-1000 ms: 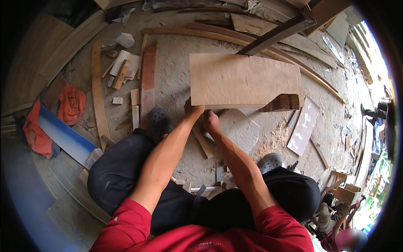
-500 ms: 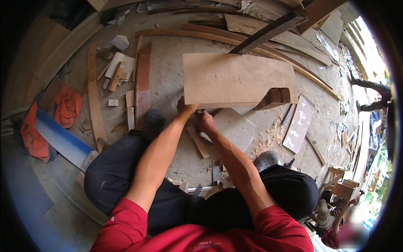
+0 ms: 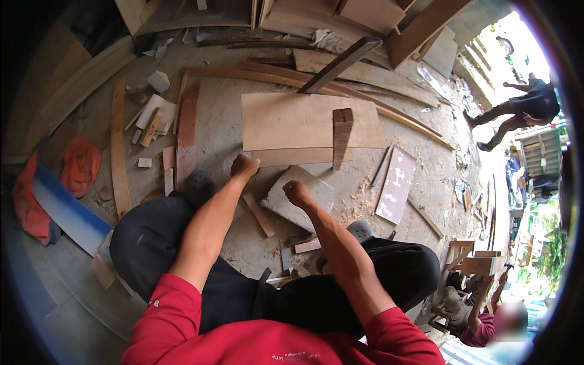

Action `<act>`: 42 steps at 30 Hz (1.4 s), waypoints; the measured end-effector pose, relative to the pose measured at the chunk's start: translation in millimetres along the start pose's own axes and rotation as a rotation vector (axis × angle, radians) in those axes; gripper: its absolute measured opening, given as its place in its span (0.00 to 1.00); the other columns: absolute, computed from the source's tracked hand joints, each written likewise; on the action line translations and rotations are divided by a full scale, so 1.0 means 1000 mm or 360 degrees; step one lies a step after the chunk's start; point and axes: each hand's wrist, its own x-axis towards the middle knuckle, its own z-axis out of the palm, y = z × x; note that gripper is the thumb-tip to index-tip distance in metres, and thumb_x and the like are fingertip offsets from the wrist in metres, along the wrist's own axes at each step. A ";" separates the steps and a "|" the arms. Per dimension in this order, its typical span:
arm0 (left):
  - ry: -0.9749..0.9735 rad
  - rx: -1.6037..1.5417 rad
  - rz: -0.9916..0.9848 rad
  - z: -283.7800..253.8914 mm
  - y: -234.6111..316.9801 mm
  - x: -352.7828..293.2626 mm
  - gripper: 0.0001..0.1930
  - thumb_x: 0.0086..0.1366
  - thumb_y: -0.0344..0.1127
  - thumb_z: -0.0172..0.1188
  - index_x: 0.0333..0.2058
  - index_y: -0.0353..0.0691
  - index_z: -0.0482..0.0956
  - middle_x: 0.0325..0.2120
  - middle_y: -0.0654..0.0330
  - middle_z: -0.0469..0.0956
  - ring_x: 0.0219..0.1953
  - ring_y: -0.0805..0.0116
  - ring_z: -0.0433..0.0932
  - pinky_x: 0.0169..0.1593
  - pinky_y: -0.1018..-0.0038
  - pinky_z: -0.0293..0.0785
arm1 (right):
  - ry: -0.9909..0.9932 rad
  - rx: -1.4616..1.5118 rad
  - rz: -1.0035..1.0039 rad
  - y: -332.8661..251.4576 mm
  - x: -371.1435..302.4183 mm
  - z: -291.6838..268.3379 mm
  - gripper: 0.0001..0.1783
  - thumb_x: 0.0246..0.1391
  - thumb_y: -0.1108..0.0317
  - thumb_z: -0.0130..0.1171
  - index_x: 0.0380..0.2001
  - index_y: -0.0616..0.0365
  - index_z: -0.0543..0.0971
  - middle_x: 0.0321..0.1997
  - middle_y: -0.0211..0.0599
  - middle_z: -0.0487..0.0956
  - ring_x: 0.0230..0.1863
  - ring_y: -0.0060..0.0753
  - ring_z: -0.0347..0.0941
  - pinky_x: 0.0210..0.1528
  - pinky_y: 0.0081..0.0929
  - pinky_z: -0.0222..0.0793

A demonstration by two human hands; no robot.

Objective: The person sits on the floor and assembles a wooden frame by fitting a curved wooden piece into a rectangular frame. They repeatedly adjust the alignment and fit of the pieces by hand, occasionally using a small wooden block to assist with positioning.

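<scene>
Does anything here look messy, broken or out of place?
Yes. Sawdust and wood offcuts are strewn over the floor. A small wooden block stands alone on the flat board beyond the left hand and right hand.

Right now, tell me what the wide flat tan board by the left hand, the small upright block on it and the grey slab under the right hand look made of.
Wide flat tan board: bare unfinished wood or plywood, matte with faint grain. Small upright block: darker raw wood, rough-sawn. Grey slab: probably stone or concrete, dull and speckled, though dusty board is possible.
</scene>
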 end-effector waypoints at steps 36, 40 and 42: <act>-0.0119 -0.0262 0.0528 0.080 -0.022 -0.152 0.06 0.50 0.31 0.56 0.28 0.38 0.72 0.28 0.52 0.76 0.34 0.57 0.76 0.41 0.64 0.71 | 0.0260 -0.0792 0.0316 0.021 -0.265 -0.216 0.19 0.53 0.53 0.53 0.37 0.56 0.81 0.39 0.48 0.80 0.44 0.51 0.76 0.45 0.42 0.72; -0.0225 -0.0310 0.0589 0.086 -0.015 -0.158 0.07 0.51 0.33 0.59 0.28 0.37 0.74 0.26 0.55 0.77 0.31 0.62 0.77 0.38 0.67 0.72 | 0.0125 -0.0859 0.0442 0.027 -0.290 -0.208 0.20 0.54 0.53 0.51 0.36 0.57 0.81 0.38 0.49 0.80 0.42 0.50 0.77 0.45 0.41 0.72; -0.0248 -0.0320 0.0607 0.087 -0.010 -0.161 0.07 0.51 0.33 0.59 0.28 0.36 0.75 0.26 0.56 0.77 0.30 0.63 0.77 0.38 0.68 0.73 | 0.0106 -0.0844 0.0451 0.028 -0.298 -0.208 0.20 0.55 0.53 0.50 0.36 0.58 0.82 0.38 0.49 0.80 0.42 0.50 0.77 0.45 0.41 0.71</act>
